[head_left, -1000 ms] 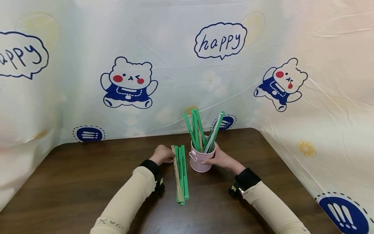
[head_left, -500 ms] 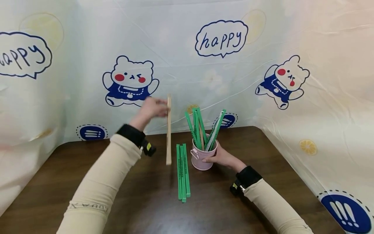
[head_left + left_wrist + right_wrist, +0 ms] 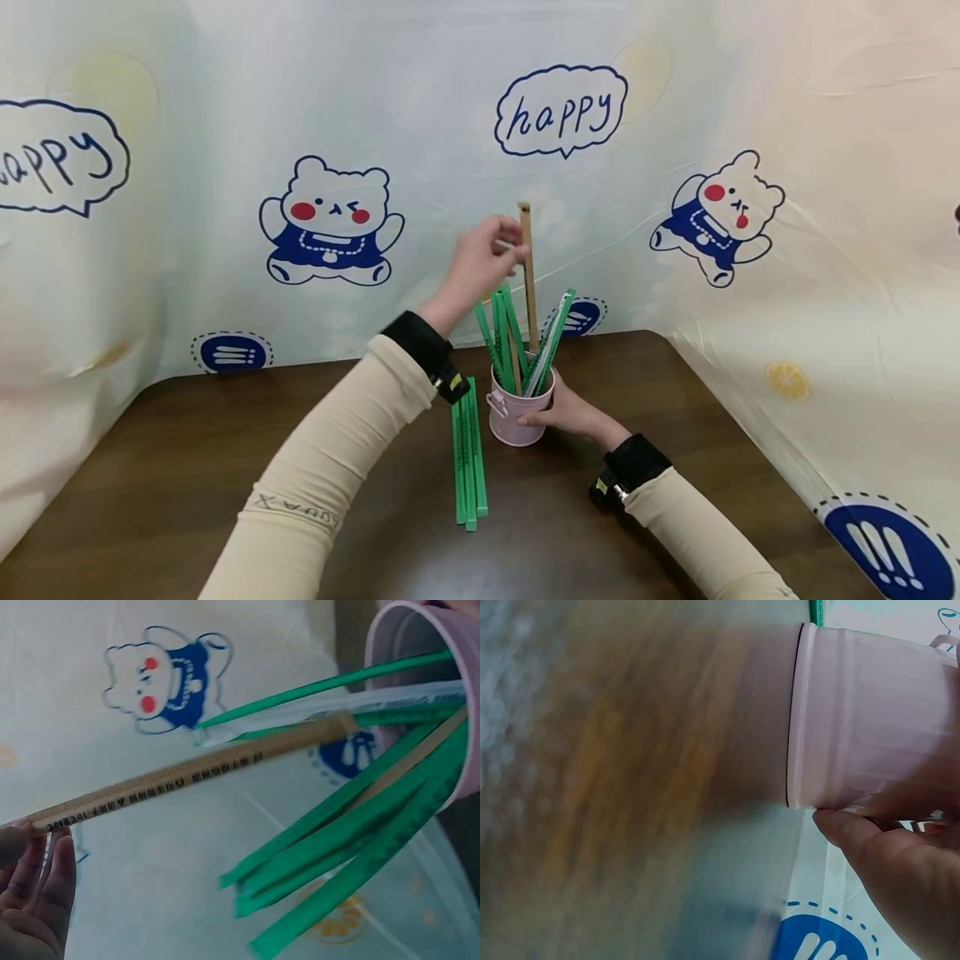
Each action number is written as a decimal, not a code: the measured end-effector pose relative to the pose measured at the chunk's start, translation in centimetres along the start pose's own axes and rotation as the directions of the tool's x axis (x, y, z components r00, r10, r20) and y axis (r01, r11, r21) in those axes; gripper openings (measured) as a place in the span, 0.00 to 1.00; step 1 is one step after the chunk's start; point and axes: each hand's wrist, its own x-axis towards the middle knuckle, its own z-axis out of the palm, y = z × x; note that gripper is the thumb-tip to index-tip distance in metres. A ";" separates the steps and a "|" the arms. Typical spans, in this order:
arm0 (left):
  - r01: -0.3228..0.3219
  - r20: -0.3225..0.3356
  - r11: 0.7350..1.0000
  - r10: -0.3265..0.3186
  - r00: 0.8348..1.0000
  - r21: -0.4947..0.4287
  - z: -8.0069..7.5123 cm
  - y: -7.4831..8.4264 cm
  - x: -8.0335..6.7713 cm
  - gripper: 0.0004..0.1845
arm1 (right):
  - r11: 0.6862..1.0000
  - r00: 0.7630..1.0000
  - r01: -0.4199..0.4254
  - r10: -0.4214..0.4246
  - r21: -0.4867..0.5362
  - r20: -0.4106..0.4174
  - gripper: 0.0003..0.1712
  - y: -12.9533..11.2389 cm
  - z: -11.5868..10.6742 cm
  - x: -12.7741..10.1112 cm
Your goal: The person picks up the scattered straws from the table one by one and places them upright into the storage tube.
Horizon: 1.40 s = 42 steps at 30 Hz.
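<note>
My left hand (image 3: 483,254) is raised above the pink cup (image 3: 517,414) and pinches the top of a tan wooden ruler (image 3: 528,275). The ruler stands nearly upright with its lower end inside the cup's mouth. In the left wrist view the wooden ruler (image 3: 187,776) runs from my left hand's fingers (image 3: 41,889) to the cup's rim (image 3: 375,712). Several green rulers (image 3: 510,333) lean in the cup. My right hand (image 3: 566,412) grips the cup's side on the table; the right wrist view shows its thumb (image 3: 870,840) against the pink cup (image 3: 870,727).
Three green rulers (image 3: 467,454) lie side by side on the dark wooden table (image 3: 187,467), just left of the cup. A printed plastic sheet (image 3: 330,217) with bears and "happy" bubbles walls in the back and right sides.
My left hand lifted the wooden ruler off the table pile, carried it up and rightward, and now its lower end is in the cup. My right hand stayed on the cup.
</note>
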 end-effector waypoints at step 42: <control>0.120 0.043 0.978 -0.129 0.991 0.170 0.7 -3.9 -1.2 0.18 | 0.996 0.997 -0.063 0.061 -0.060 -0.040 0.65 0.2 0.2 -0.2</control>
